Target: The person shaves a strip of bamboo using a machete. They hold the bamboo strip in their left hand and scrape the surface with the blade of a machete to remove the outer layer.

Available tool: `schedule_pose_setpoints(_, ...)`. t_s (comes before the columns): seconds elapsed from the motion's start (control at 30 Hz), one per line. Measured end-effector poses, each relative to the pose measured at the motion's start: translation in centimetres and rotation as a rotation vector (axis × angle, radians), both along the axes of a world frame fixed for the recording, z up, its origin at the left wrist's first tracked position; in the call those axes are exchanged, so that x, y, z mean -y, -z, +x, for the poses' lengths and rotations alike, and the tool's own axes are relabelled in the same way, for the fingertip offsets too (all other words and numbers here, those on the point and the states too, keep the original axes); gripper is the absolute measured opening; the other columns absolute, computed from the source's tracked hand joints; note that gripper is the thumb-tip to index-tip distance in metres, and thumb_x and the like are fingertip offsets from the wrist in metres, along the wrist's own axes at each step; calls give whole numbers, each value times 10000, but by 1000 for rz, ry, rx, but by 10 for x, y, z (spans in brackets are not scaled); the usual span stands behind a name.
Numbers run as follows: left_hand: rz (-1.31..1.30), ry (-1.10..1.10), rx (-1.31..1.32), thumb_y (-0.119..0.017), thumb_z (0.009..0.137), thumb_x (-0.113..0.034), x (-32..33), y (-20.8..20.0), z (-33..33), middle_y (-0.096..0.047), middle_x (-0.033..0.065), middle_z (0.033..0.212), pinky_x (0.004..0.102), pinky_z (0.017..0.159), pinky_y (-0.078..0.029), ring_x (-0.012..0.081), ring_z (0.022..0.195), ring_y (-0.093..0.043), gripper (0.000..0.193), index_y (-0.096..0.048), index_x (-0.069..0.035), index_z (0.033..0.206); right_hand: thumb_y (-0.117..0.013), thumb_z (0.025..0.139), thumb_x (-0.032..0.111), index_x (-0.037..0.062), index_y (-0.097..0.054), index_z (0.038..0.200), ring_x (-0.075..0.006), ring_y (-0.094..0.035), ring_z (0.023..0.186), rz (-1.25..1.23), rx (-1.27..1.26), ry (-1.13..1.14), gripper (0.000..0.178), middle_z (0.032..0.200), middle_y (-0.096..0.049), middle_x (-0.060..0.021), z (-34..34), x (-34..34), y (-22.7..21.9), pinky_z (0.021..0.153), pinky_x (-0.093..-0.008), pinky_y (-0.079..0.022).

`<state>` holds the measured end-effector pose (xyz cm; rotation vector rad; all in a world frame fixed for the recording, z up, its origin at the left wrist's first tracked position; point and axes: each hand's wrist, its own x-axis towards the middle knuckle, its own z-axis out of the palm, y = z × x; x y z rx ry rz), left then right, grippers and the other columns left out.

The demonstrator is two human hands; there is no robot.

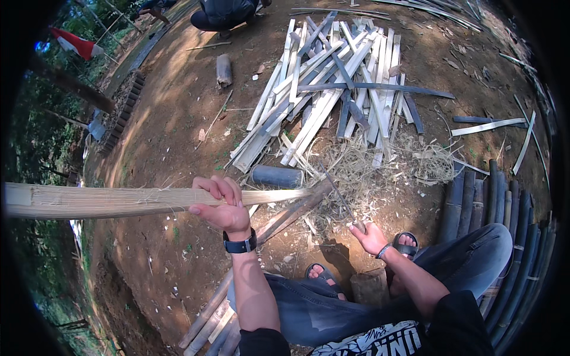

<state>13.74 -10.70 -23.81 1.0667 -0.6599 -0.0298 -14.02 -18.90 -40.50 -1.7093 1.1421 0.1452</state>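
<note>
A: Where is the strip?
B: The pale strip (119, 202) lies across the left side of the view, its narrow end over the pole (285, 219).

A: And the left hand?
B: The left hand (222, 204) is clamped on the strip, fingers curled over its far edge, thumb at the near one. A dark watch (240, 242) circles that wrist.

A: What about the right?
B: The right hand (368, 238) is closed around the handle of a knife (335, 188). The thin blade slants up and leftward, near the pole's far end; I can't tell whether it touches the wood.

A: What's around them?
B: Curly shavings (380, 169) lie on the soil just beyond the knife. A dark tube (276, 177) sits beyond the strip's narrow end, and past it spreads a jumbled pile of split pieces (332, 89).
</note>
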Motion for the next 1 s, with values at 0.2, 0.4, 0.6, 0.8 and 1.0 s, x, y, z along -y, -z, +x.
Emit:
schedule_pose_setpoints(0.2,-92,82,24,-288,883,-690,-38,-14,2,-265,-26,479,207,351,-212,79,339,-248,580,-299,-136,708,-664,781,349,-41,-541,727,-414,-591,641,-382,225,119,413,608,-570,-236,-31,41,-62,600,-457,-453)
schedule_pose_setpoints(0.4,-87,0,-12,-291,914,-639,-53,-12,7,-250,-33,487,203,345,-195,73,340,-247,533,-278,-157,689,-658,773,308,-29,-534,714,-374,-578,586,-264,249,253,364,591,-563,-211,-29,49,-34,594,-441,-443)
schedule_pose_setpoints(0.6,85,-5,-145,-320,936,-589,-45,28,15,-302,-13,544,216,384,-246,89,400,-292,504,-303,-141,704,-640,766,353,-52,-590,762,-431,-612,732,-225,109,223,408,693,-600,-280,-31,47,24,691,-468,-478)
schedule_pose_setpoints(0.8,126,-181,-271,-374,934,-567,-38,27,17,-372,0,618,237,447,-284,105,478,-347,501,-409,-110,732,-640,762,361,-60,-600,779,-427,-620,767,-144,37,181,423,715,-603,-293,-29,51,38,720,-469,-481)
schedule_pose_setpoints(1.0,-9,-11,-238,-366,940,-557,-82,-32,19,-367,-4,593,222,393,-241,90,412,-320,523,-446,-102,696,-631,769,348,-39,-598,852,-430,-621,795,-201,-46,158,396,766,-622,-286,-32,50,29,743,-467,-488)
